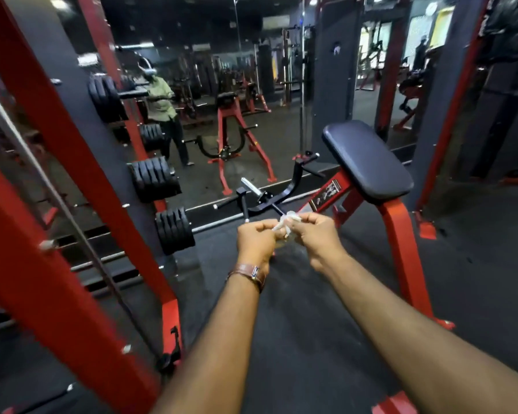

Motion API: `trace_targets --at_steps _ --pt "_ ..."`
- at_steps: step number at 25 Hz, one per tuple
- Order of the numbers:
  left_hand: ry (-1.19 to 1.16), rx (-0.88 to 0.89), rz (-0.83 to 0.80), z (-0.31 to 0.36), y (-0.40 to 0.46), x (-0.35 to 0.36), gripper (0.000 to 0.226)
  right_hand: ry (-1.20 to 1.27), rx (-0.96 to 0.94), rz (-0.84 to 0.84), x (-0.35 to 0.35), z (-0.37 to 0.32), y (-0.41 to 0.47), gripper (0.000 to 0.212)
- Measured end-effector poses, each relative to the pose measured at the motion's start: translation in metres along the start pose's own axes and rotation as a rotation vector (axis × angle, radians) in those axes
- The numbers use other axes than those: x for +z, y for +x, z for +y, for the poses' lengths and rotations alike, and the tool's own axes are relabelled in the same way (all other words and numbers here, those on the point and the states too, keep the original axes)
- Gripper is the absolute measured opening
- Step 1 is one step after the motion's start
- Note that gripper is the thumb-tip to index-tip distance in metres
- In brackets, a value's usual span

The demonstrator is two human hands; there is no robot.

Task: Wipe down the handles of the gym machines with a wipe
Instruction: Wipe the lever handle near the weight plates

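A red rack upright (72,180) runs diagonally along the left side. 4 stacks of black weight plates (154,178) sit on pegs on its right face, one below another. Behind them a wall mirror (210,94) reflects the gym floor and a person standing.

In the centre, both arms reach forward over the dark rubber floor (305,318). The left hand (256,239), with a brown-strapped watch (250,271) on its wrist, has its fingers curled and pinches one side of the white wipe (285,225). The right hand (317,236), just beside it, has its fingers curled and pinches the other side. The wipe is crumpled between the 2 hands, held in the air in front of the machine and touching no handle.

Directly beyond the hands lies the black handle bar (269,197) of a row machine, low above the floor, with a chrome sleeve (251,186) at its far end.

To the right, a black chest pad (368,161) tilts on a red frame (401,243). Further right stands another red upright (449,124).
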State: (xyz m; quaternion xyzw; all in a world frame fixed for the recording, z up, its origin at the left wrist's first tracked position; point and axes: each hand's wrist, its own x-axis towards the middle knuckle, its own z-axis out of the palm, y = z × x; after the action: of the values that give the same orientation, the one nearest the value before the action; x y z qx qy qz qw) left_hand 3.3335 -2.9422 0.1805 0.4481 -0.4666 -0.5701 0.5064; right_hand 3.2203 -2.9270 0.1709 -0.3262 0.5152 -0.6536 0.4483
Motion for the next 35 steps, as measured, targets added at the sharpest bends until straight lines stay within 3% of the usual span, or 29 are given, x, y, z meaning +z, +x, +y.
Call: trace_targets --at_steps 7,15,17,22,25,30,35 --pt "0.019 -0.093 0.112 -0.024 0.188 0.032 0.022 -0.028 0.063 -0.045 0.029 0.027 0.2 0.029" --pt "0.079 -0.121 0.19 -0.073 0.445 0.006 0.02 0.013 0.146 -0.018 0.104 0.103 0.433 0.005" --pt "0.083 -0.153 0.194 -0.081 0.497 -0.001 0.022 0.033 0.193 -0.031 0.119 0.118 0.476 0.012" --pt "0.114 -0.304 0.246 -0.131 0.606 -0.016 0.021 -0.007 0.306 -0.012 0.144 0.172 0.574 0.032" --pt "0.111 -0.39 0.266 -0.175 0.667 -0.025 0.013 -0.041 0.351 0.02 0.152 0.215 0.638 0.028" --pt "0.137 -0.456 0.347 -0.238 0.765 -0.036 0.019 -0.07 0.408 -0.007 0.165 0.294 0.745 0.029" --pt "0.204 -0.493 0.469 -0.282 0.832 -0.037 0.019 -0.13 0.518 0.071 0.179 0.351 0.808 0.011"
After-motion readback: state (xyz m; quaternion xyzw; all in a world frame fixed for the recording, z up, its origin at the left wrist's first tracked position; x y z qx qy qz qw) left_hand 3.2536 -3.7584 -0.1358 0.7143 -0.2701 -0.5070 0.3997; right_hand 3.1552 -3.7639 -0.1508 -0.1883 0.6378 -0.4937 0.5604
